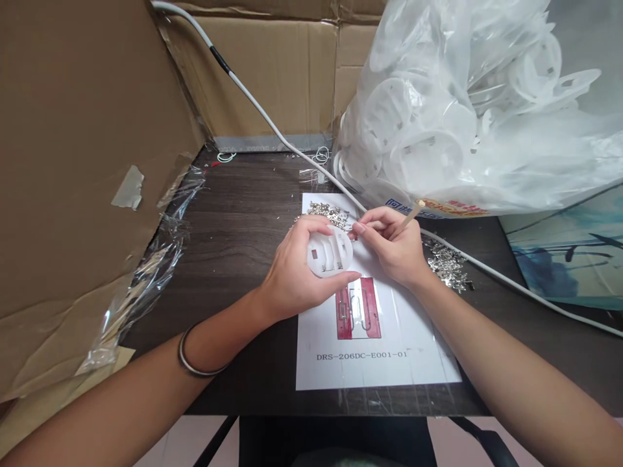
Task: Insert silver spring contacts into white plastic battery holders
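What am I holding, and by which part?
Left hand: a round, translucent white plastic disc, by its rim. Right hand: a thin, pale wooden stick, below its protruding end; whether fingers pinch anything else is unclear.

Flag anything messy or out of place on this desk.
The cable slants across the desk, passing behind the right hand, and loose metal bits lie strewn right of the sheet; both look untidy.

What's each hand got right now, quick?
Left hand: grip closed around the round plastic piece.
Right hand: grip closed, holding a thin stick; can't tell if the fingertips pinch something tiny too.
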A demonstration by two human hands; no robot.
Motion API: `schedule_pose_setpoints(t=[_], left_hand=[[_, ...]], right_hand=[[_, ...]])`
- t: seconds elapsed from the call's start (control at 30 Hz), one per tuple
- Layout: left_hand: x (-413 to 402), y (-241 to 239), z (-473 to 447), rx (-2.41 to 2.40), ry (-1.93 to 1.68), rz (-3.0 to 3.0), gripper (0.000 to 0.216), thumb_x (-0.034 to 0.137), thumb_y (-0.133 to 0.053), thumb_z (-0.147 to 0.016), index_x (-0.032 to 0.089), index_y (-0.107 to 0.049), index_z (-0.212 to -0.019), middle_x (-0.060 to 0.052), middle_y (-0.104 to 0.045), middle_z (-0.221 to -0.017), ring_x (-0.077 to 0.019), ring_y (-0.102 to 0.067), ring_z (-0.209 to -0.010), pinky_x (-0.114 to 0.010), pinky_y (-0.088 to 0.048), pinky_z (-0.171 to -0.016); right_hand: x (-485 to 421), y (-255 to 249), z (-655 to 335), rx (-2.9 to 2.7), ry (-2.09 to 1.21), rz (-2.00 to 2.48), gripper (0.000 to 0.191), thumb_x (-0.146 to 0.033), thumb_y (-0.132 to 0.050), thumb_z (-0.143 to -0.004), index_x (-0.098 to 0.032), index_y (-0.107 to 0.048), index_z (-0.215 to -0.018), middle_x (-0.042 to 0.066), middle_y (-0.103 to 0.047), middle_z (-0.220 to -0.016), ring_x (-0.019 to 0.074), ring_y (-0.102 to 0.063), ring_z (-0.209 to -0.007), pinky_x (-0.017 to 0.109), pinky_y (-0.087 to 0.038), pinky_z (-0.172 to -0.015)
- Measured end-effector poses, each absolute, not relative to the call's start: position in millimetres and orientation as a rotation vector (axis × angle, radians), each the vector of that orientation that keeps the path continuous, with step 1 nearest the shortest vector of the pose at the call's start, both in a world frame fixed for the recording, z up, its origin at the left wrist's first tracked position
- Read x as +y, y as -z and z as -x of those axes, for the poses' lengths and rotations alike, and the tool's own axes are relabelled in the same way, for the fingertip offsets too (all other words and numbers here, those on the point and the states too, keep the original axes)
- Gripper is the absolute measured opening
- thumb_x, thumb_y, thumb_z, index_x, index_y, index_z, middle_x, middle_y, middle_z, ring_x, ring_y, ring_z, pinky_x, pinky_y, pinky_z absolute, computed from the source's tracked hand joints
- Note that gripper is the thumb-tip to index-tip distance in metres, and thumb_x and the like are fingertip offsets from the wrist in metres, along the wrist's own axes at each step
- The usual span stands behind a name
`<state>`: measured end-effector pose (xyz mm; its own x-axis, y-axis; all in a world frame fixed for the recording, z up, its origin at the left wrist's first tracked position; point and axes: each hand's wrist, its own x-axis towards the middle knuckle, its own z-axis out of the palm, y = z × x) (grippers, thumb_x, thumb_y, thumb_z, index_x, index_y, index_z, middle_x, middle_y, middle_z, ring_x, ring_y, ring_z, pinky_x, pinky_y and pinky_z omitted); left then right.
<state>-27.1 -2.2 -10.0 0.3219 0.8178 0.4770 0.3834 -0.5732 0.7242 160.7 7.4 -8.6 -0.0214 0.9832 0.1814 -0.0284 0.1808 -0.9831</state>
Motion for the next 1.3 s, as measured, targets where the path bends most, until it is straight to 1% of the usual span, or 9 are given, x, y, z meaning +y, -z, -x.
schedule_pose_setpoints(t=[0.1,0.23,0.37,0.5,0.7,0.8,0.93,1.13,1.3], left_hand=[[-1.8,7.6,26.6,1.097,-1.115,-2.096,0.064,0.041,-0.086,-0.063,0.021,-0.048,-0.110,-0.009,-0.063,-0.115,-0.0251,-0.066,-0.106,-0.043,-0.055,-0.088],[-3.7,4.7,25.9,1.167,-0.945,-2.004,0.080,0.056,-0.084,-0.061,0.022,-0.046,-0.122,-0.010,-0.064,-0.116,-0.0252,-0.069,-0.097,-0.040,-0.057,-0.078],[-6.1,3.4,24.8,1.161,-0.887,-2.006,0.081,0.061,-0.082,-0.060,0.022,-0.047,-0.121,-0.009,-0.066,-0.115,-0.0235,-0.070,-0.089,-0.039,-0.057,-0.073],[-7.4,5.3,24.3,1.047,-0.962,-2.090,0.075,0.056,-0.084,-0.063,0.020,-0.048,-0.118,-0.010,-0.067,-0.115,-0.0256,-0.068,-0.102,-0.040,-0.057,-0.083],[-4.8,9.6,23.5,1.008,-1.056,-2.146,0.072,0.055,-0.085,-0.062,0.020,-0.050,-0.115,-0.010,-0.066,-0.114,-0.0253,-0.067,-0.104,-0.040,-0.057,-0.083],[-3.3,11.0,23.1,0.976,-1.135,-2.169,0.070,0.052,-0.086,-0.063,0.021,-0.052,-0.117,-0.010,-0.063,-0.116,-0.0263,-0.064,-0.109,-0.044,-0.055,-0.090],[-2.7,7.9,23.6,1.033,-1.070,-2.163,0.063,0.035,-0.086,-0.068,0.022,-0.053,-0.120,-0.010,-0.058,-0.123,-0.0267,-0.060,-0.118,-0.047,-0.051,-0.100],[-3.5,5.2,23.2,1.088,-0.969,-1.876,0.097,0.027,-0.086,-0.062,0.027,-0.030,-0.142,-0.010,-0.059,-0.129,-0.0276,-0.061,-0.118,-0.044,-0.054,-0.096],[-6.0,8.1,22.5,0.933,-0.972,-1.770,0.092,0.018,-0.078,-0.067,0.028,-0.025,-0.141,-0.009,-0.061,-0.125,-0.0240,-0.065,-0.110,-0.043,-0.056,-0.095]], right_hand=[[8.1,9.8,-161.5,-1.240,-1.149,0.949,0.010,-0.020,-0.078,-0.080,-0.021,-0.068,-0.080,-0.001,-0.076,-0.068,0.0154,-0.075,-0.070,0.026,-0.056,-0.066],[9.8,11.1,-161.2,-1.202,-1.158,0.909,0.011,-0.016,-0.079,-0.079,-0.021,-0.069,-0.080,-0.001,-0.077,-0.067,0.0156,-0.077,-0.071,0.023,-0.057,-0.064],[9.8,10.4,-161.2,-1.247,-1.091,0.913,0.011,-0.013,-0.079,-0.078,-0.022,-0.071,-0.077,-0.003,-0.075,-0.065,0.0124,-0.074,-0.063,0.020,-0.056,-0.059],[8.6,9.7,-161.2,-1.297,-1.017,0.944,0.012,-0.011,-0.078,-0.076,-0.022,-0.074,-0.075,-0.003,-0.075,-0.068,0.0110,-0.073,-0.063,0.019,-0.056,-0.058],[7.3,8.4,-161.2,-1.236,-1.078,1.030,0.009,-0.019,-0.083,-0.071,-0.023,-0.076,-0.075,0.000,-0.076,-0.070,0.0160,-0.074,-0.066,0.026,-0.056,-0.058],[7.1,7.7,-162.3,-1.242,-1.071,1.075,0.012,-0.023,-0.084,-0.068,-0.022,-0.074,-0.074,0.001,-0.075,-0.068,0.0174,-0.073,-0.065,0.028,-0.055,-0.057],[7.2,7.8,-162.5,-1.194,-1.104,1.064,0.018,-0.023,-0.083,-0.070,-0.023,-0.074,-0.086,0.000,-0.077,-0.071,0.0172,-0.074,-0.068,0.030,-0.058,-0.063],[6.7,7.2,-161.6,-1.241,-1.007,1.026,0.009,-0.016,-0.081,-0.072,-0.025,-0.078,-0.074,0.000,-0.078,-0.075,0.0172,-0.075,-0.072,0.030,-0.060,-0.067],[6.3,5.3,-161.1,-1.267,-1.010,1.073,0.007,-0.018,-0.079,-0.073,-0.025,-0.079,-0.072,0.000,-0.077,-0.073,0.0177,-0.073,-0.070,0.032,-0.058,-0.066]])
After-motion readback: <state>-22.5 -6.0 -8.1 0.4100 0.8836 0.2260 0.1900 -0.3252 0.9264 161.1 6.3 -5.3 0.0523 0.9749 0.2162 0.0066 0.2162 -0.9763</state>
